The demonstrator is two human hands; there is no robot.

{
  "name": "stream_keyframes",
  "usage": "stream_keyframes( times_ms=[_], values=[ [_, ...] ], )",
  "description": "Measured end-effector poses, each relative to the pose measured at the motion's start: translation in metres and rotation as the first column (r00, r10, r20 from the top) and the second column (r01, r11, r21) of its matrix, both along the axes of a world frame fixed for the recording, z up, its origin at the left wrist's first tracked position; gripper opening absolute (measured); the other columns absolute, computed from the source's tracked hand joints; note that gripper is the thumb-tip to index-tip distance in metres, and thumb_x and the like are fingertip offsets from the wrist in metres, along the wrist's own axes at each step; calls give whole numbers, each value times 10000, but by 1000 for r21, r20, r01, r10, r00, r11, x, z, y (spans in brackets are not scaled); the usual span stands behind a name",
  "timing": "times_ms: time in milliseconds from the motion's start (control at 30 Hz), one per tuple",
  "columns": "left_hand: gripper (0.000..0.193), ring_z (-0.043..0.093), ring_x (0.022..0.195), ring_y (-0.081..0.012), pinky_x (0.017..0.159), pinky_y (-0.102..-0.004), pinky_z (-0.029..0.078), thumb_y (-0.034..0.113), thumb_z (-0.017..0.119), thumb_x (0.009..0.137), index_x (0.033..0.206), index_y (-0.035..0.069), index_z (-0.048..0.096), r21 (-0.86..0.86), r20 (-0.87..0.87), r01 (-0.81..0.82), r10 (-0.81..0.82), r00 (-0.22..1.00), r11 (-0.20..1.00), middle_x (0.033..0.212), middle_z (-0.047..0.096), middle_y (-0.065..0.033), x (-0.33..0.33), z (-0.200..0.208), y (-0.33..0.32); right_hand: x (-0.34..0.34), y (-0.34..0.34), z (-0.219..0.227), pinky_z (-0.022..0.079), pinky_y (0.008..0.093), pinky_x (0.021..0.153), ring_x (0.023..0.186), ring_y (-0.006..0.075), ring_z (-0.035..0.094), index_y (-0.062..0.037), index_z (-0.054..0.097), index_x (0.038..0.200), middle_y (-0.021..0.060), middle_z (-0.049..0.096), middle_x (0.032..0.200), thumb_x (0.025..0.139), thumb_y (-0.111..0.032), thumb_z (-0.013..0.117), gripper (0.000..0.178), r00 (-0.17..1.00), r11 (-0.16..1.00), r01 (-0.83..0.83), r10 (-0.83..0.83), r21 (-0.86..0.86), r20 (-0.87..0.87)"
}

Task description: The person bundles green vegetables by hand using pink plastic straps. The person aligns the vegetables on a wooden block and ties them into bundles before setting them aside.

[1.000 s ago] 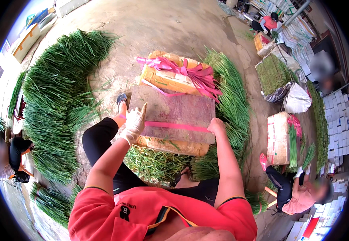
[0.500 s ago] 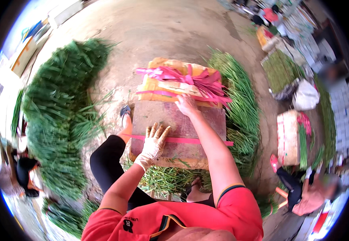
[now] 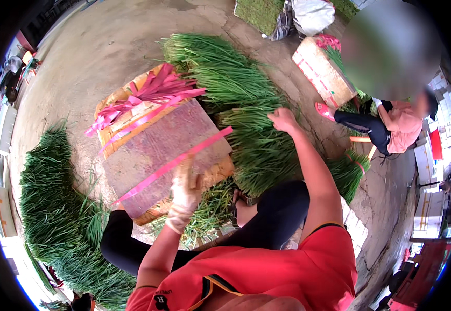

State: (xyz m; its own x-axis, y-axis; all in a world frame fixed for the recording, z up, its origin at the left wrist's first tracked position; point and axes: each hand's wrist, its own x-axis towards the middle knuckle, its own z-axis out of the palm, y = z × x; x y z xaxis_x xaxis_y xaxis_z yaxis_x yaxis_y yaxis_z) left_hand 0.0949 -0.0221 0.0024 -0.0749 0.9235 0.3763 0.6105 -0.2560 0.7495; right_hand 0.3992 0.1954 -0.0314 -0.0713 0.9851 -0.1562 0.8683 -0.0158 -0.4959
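In front of me a flat reddish-brown board (image 3: 153, 142) lies on a box wrapped in yellow tape (image 3: 217, 171). One pink strip (image 3: 176, 166) stretches across the board. A pile of loose pink strips (image 3: 150, 98) rests on the box's far part. My left hand (image 3: 185, 189), in a stained whitish glove, is over the board's near edge beside the strip; its fingers are blurred. To the right, my bare right hand (image 3: 285, 121) reaches the row of long green chive-like stalks (image 3: 246, 119). Its fingers are closed; whether stalks are between them is hidden.
A long heap of green stalks (image 3: 54, 207) curves along the left floor. Cut leaves (image 3: 205, 223) lie below the box. On the right, a seated person (image 3: 399, 124) is beside another taped box (image 3: 324, 72). A tied green bundle (image 3: 351, 173) lies near my right elbow.
My view has turned to the right. My right hand has left the pink strips and moved to the green stalks. My left hand no longer lies flat with spread fingers on the board.
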Motion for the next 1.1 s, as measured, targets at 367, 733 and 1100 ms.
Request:
stream_keyframes(
  times_ms=[367, 733, 1100],
  values=[
    [445, 535, 698, -238, 626, -288, 428, 78, 467, 725, 1160, 48, 378, -637, 174, 289, -232, 957, 715, 828, 546, -156, 117, -139, 21, 86, -180, -197, 486, 344, 499, 587, 250, 554, 74, 483, 886, 135, 523, 629, 737, -309, 583, 423, 58, 298, 565, -945, -770, -323],
    [524, 348, 1054, -265, 817, -478, 310, 273, 505, 739, 1219, 165, 326, -913, -300, 89, -804, 513, 398, 1151, 365, -137, 86, -213, -24, 24, -276, -317, 401, 353, 494, 524, 209, 448, 25, 515, 788, 48, 424, 551, 713, -524, 517, 554, -38, 237, 747, -918, -621, -395],
    [570, 109, 1228, -331, 973, -509, 151, 417, 512, 722, 1238, 271, 319, -999, -38, -2, -920, 389, 41, 1336, 170, -74, 21, -238, -63, 27, -239, -311, 405, 348, 731, 943, 222, 457, 2, 385, 1149, 112, 435, 1089, 679, -492, 584, 710, 103, 329, 366, -944, -871, -313]
  ],
)
